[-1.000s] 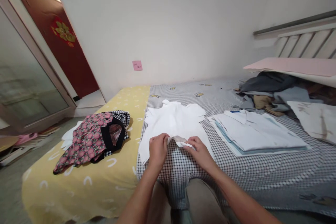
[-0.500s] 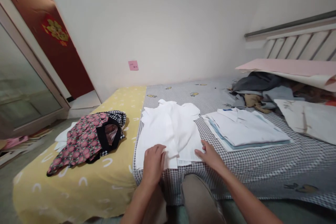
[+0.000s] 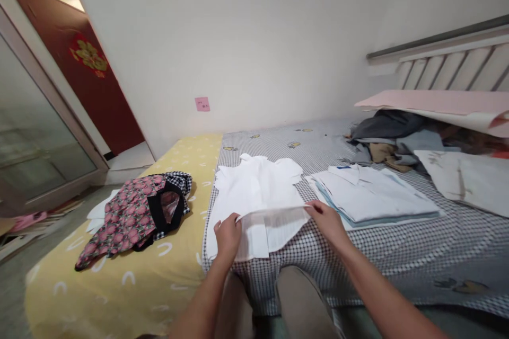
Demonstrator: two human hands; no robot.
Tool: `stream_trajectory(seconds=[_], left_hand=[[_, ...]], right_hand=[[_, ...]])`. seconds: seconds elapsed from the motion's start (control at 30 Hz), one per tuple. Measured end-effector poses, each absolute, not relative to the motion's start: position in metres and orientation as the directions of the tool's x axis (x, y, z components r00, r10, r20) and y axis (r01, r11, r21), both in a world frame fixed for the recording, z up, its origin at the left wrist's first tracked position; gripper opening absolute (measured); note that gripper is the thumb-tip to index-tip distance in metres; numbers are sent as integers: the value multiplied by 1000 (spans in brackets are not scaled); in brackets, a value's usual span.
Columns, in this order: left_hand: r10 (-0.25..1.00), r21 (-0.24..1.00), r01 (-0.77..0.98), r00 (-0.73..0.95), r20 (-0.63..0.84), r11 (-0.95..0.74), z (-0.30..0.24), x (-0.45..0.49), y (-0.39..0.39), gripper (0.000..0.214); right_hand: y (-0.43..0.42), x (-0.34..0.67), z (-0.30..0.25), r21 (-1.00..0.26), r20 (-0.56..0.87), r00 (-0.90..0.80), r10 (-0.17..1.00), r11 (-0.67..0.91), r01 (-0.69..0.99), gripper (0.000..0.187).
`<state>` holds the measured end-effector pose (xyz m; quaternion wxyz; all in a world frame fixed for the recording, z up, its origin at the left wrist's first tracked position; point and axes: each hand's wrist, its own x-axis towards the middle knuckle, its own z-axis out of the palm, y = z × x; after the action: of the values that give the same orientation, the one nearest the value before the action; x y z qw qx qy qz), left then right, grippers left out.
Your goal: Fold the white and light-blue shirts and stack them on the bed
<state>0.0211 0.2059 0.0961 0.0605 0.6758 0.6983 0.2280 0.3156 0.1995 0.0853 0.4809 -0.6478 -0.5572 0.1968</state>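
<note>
A white shirt [image 3: 256,190] lies spread on the grey checked bed sheet [image 3: 358,254] in front of me. My left hand [image 3: 227,235] pinches its near hem at the left. My right hand [image 3: 326,221] pinches the hem at the right. Between the two hands the hem is lifted off the bed, and the cloth hangs down toward me. The collar end of the shirt points away from me, toward the wall.
A stack of folded pale blue and white shirts [image 3: 371,198] lies right of the white shirt. A floral and checked garment heap [image 3: 141,212] rests on the yellow sheet [image 3: 119,286] at left. Loose clothes [image 3: 393,137] and pink boards [image 3: 437,103] lie at far right. My knees [image 3: 298,302] touch the bed edge.
Half a second ago both hands lay flat on the shirt's near edge. Now they grip the hem, wider apart, and have raised it off the bed.
</note>
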Motion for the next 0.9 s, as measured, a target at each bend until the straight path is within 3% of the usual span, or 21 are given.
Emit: stream_trajectory(seconds=[0.23, 0.5, 0.6, 0.73, 0.77, 0.9], left_hand=[[953, 356, 930, -19, 301, -94, 117, 10, 205, 27], [930, 196, 937, 226, 291, -289, 98, 4, 183, 32], [914, 124, 936, 282, 291, -328, 87, -4, 171, 32], [920, 73, 952, 264, 288, -296, 67, -34, 158, 36], [925, 66, 958, 249, 287, -279, 62, -43, 156, 37], [948, 63, 978, 177, 265, -201, 52, -74, 147, 40]], right_hand=[[197, 340, 99, -857, 285, 370, 884, 62, 512, 40], [166, 358, 81, -732, 258, 264, 929, 10, 682, 28], [153, 362, 71, -571, 229, 169, 959, -8, 821, 23], [137, 363, 67, -130, 97, 29, 995, -16, 991, 25], [134, 364, 68, -73, 60, 28, 998, -24, 997, 24], [130, 365, 81, -50, -30, 74, 997, -75, 996, 25]])
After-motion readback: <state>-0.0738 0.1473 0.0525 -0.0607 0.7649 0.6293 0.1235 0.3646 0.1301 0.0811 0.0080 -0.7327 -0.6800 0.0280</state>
